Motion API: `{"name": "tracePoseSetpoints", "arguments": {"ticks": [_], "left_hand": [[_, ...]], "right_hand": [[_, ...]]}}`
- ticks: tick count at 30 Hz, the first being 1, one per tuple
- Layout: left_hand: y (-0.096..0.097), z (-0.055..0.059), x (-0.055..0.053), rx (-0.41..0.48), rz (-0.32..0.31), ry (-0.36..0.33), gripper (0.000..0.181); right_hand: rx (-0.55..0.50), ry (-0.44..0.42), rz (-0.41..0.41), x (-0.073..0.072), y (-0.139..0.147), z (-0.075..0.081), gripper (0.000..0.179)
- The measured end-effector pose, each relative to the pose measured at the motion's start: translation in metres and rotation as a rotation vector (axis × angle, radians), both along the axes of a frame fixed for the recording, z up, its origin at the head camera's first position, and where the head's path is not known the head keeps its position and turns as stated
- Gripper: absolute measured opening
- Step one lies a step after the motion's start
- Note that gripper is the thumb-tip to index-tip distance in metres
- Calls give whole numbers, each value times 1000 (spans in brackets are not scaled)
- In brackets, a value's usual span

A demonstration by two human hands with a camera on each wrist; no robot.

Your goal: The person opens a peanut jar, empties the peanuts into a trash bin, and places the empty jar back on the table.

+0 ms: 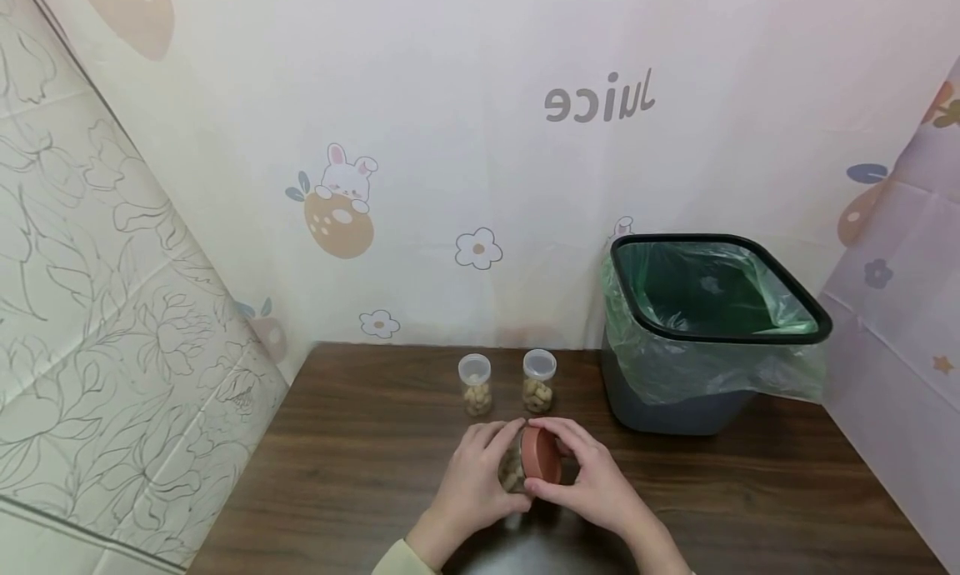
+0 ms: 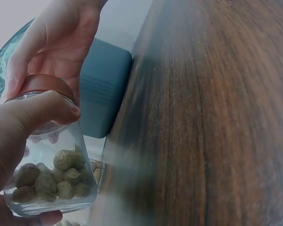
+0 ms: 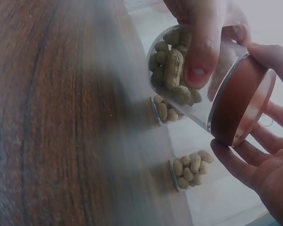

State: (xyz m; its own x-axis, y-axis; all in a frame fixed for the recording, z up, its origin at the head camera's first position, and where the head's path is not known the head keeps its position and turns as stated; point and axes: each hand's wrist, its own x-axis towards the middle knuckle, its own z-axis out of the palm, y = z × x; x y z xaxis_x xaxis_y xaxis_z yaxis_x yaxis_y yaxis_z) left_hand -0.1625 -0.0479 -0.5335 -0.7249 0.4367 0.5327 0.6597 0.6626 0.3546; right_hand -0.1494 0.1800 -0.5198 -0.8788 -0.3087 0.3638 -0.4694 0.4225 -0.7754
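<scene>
Clearly the peanut jar (image 1: 512,468) is tilted over the surface (image 1: 360,458), the left hand (image 1: 478,477) gripping its clear body, seemingly to steady it, the right hand (image 1: 594,482) pinching the reddish lid (image 1: 542,455). Beyond stand two other peanut jars (image 1: 538,387); behind, the wall cloth (image 1: 480,142) reads "Juice," mirrored.

Beyond the held jar (image 1: 513,467), two small jars (image 1: 476,387) (image 1: 538,385) block us, the bin (image 1: 667,407) farther right; we can pass left.

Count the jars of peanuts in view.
3: the held jar, between left hand and right hand; standing behind it, a left jar and a right jar. No others show.
</scene>
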Motion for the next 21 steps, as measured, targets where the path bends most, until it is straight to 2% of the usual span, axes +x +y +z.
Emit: {"name": "tracePoseSetpoints", "arguments": {"ticks": [13, 21], "left_hand": [[0, 2, 1, -17, -7, 5, 107], [0, 2, 0, -28, 0, 65, 105]], "right_hand": [[-45, -105, -30, 4, -2, 6, 71], [-64, -119, -29, 6, -2, 8, 75]]}}
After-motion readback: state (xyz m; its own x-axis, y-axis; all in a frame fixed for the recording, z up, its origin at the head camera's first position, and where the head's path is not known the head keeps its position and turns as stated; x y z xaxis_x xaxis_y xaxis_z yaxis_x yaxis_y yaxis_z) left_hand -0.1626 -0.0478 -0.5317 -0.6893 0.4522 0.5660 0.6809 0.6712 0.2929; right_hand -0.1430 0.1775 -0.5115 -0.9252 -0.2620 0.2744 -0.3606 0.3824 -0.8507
